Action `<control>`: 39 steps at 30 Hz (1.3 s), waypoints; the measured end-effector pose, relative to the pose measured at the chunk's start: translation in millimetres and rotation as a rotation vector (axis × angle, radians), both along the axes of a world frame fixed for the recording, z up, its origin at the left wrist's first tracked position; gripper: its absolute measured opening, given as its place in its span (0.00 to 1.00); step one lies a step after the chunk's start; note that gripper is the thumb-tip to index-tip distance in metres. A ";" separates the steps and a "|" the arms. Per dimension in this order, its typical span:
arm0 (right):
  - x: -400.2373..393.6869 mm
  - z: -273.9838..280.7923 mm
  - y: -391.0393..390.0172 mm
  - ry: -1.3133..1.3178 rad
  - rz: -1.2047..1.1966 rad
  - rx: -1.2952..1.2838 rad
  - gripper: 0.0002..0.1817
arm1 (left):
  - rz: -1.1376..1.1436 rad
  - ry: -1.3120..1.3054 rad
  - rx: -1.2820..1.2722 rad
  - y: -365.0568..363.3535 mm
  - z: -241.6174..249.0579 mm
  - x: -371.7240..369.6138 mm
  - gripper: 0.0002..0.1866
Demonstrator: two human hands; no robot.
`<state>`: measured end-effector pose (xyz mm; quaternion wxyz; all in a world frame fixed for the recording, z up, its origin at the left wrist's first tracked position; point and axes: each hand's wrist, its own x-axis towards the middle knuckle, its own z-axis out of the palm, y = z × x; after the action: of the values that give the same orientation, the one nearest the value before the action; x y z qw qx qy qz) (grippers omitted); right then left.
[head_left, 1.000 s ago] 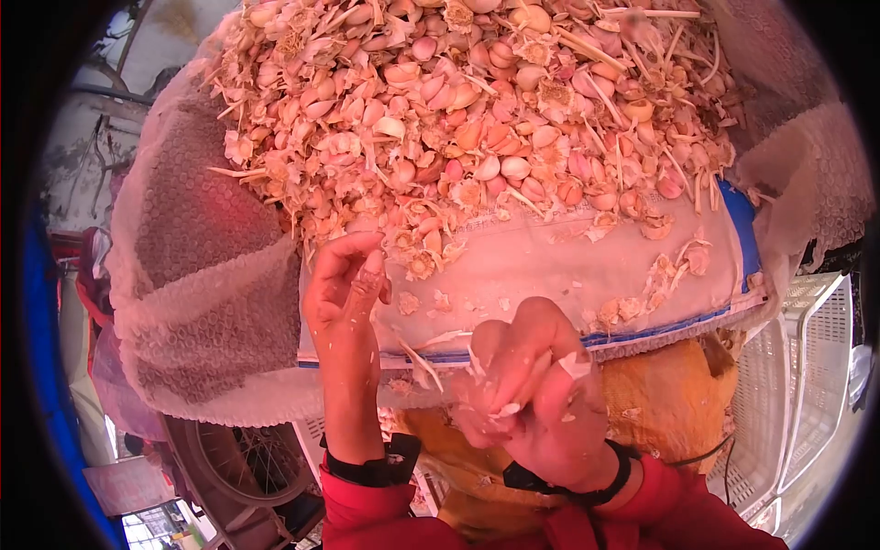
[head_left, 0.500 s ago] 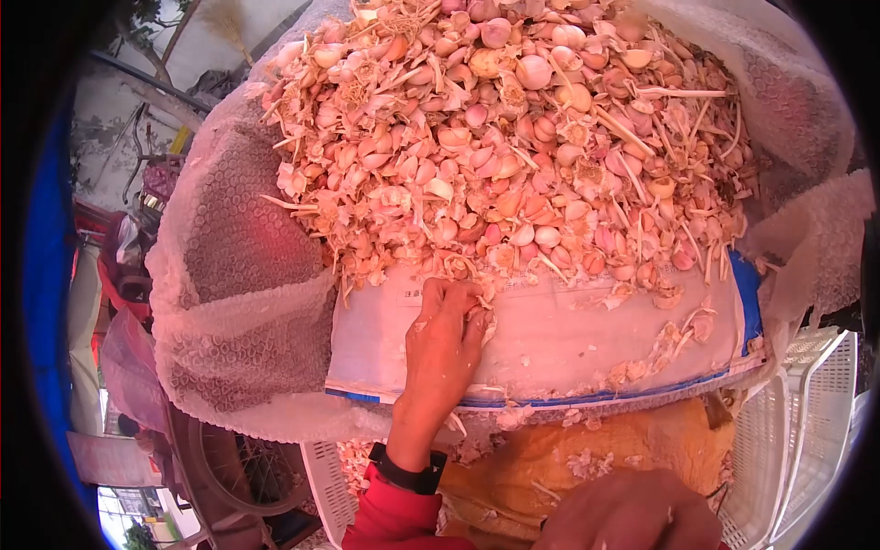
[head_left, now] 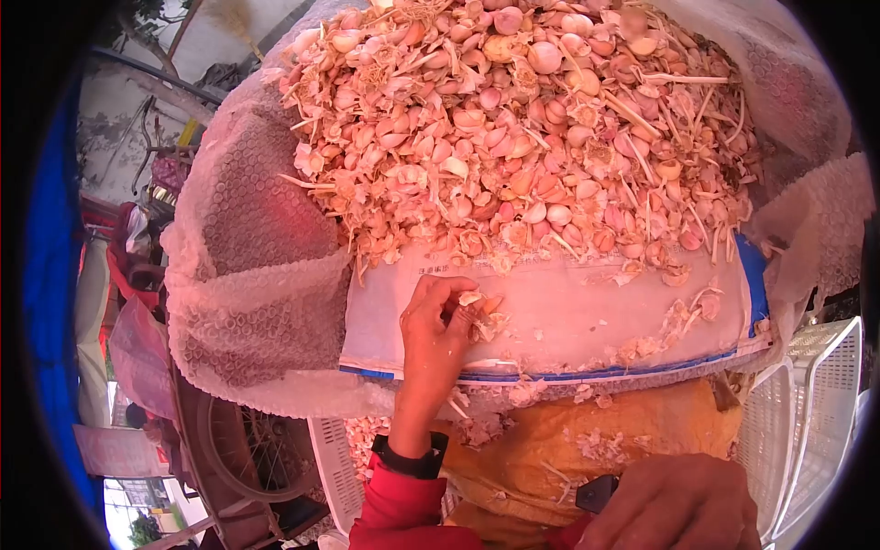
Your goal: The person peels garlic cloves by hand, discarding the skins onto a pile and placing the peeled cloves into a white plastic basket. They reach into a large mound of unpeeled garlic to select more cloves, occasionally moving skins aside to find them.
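- Currently, our left hand reaches in from the bottom of the frame to just left of centre, over the pale sheet.
- Its thumb and forefinger are clamped on a small bit of garlic with papery skin, while its other fingers curl in toward the palm.
- We wear a black wristband on that wrist, just above a red sleeve.
- Our right hand is at the lower right of the frame, back of the hand toward us; its fingertips are hidden, so we cannot tell whether they are together or holding anything.
- We see the big heap of garlic cloves, mixed with dry skins and stalks, across the upper middle, on and behind the far part of the sheet.
- Loose skins lie on the sheet's right side, near its blue edging.
- Bubble wrap spreads around the heap at both sides and under the sheet.
- Below the sheet we have an orange cloth with scraps on it, a crate with cloves to its left and white crates at the right.
- A spoked wheel shows at the lower left.
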<state>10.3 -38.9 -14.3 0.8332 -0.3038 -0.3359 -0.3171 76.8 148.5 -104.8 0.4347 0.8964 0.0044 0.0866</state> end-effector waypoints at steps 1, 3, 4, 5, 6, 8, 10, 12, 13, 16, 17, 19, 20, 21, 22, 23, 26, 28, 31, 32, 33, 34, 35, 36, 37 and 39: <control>-2.6 4.1 1.3 0.065 -0.061 -0.016 0.11 | 0.004 -0.012 -0.047 -0.5 0.7 -2.3 0.06; -2.2 5.2 -1.0 0.095 -0.088 -0.065 0.13 | -0.019 -0.034 -0.137 -2.5 1.5 -5.8 0.06; -0.8 4.1 -2.3 0.080 -0.086 -0.089 0.14 | -0.043 -0.049 -0.178 -3.3 2.8 -6.8 0.06; 5.2 -0.5 -5.3 0.008 -0.052 -0.106 0.14 | -0.067 -0.065 -0.217 -4.0 5.2 -7.8 0.05; 6.3 -1.9 -6.1 -0.013 -0.051 -0.119 0.14 | -0.062 -0.042 -0.324 -5.5 8.5 -9.7 0.06; 6.4 -1.9 -5.8 -0.006 -0.080 -0.140 0.15 | -0.052 0.004 -0.545 -10.5 15.0 -14.6 0.06; 6.7 0.7 5.1 0.042 -0.232 -0.042 0.13 | -0.064 0.003 -0.627 -13.7 22.3 -18.9 0.07; 12.3 1.5 21.9 0.120 -0.309 0.094 0.09 | -0.065 0.016 -0.729 -14.8 25.9 -21.5 0.08; 14.7 -0.6 24.4 0.180 -0.264 0.124 0.07 | -0.061 0.032 -0.791 -15.2 26.3 -22.9 0.09; 16.5 -22.7 2.5 0.505 0.368 -0.026 0.13 | -0.027 0.071 -0.940 -23.1 30.1 -23.5 0.11; 16.4 -30.8 0.6 0.615 0.578 -0.075 0.18 | -0.013 0.086 -0.984 -27.0 31.5 -24.6 0.12; 34.0 -55.4 19.2 0.871 0.744 0.100 0.21 | -0.015 0.085 -0.871 -35.3 35.2 -31.7 0.13; 33.6 -62.1 22.0 0.868 0.770 0.073 0.22 | -0.020 0.084 -0.818 -40.0 35.5 -33.5 0.14; 32.2 -67.3 25.0 0.864 0.803 0.048 0.22 | 0.021 0.047 -0.751 -44.0 34.7 -33.9 0.13; 29.9 -70.1 26.7 0.856 0.846 0.025 0.22 | 0.067 0.007 -0.677 -46.9 34.2 -35.0 0.12; 26.8 -71.1 26.5 0.839 0.871 -0.002 0.20 | 0.114 -0.034 -0.599 -48.6 33.4 -36.4 0.11; 25.2 -73.0 40.1 0.892 0.448 -0.474 0.17 | 0.035 -0.161 -0.697 -54.3 15.9 -38.1 0.10; 28.3 -81.9 40.7 0.889 0.481 -0.377 0.13 | 0.077 -0.096 -0.707 -59.8 15.3 -41.4 0.10; 30.2 -81.8 39.8 0.899 0.436 -0.394 0.11 | 0.091 -0.087 -0.693 -62.6 11.9 -41.4 0.10; 30.9 -81.6 39.6 0.891 0.393 -0.440 0.11 | 0.087 -0.098 -0.682 -63.7 12.3 -40.8 0.10; 31.5 -81.3 40.0 0.883 0.350 -0.483 0.10 | 0.084 -0.109 -0.669 -64.3 13.0 -40.2 0.10; 31.8 -80.9 39.5 0.873 0.306 -0.521 0.10 | 0.090 -0.105 -0.634 -65.1 14.6 -39.5 0.10; 32.0 -80.6 38.0 0.862 0.263 -0.560 0.09 | 0.098 -0.102 -0.600 -66.1 16.5 -38.6 0.11; 32.3 -80.9 37.6 0.851 0.220 -0.601 0.09 | 0.107 -0.099 -0.567 -66.2 17.0 -37.7 0.11; 32.5 -81.8 38.8 0.832 0.174 -0.607 0.09 | 0.104 -0.100 -0.564 -65.3 16.0 -36.9 0.11; 32.8 -84.8 40.6 0.799 0.072 -0.620 0.08 | 0.088 -0.098 -0.563 -65.1 12.8 -34.9 0.12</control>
<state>43.1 1.7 -99.0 0.7779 -0.6225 -0.0794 -0.0325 41.9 83.4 -92.1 0.6620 0.7340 0.0461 0.1442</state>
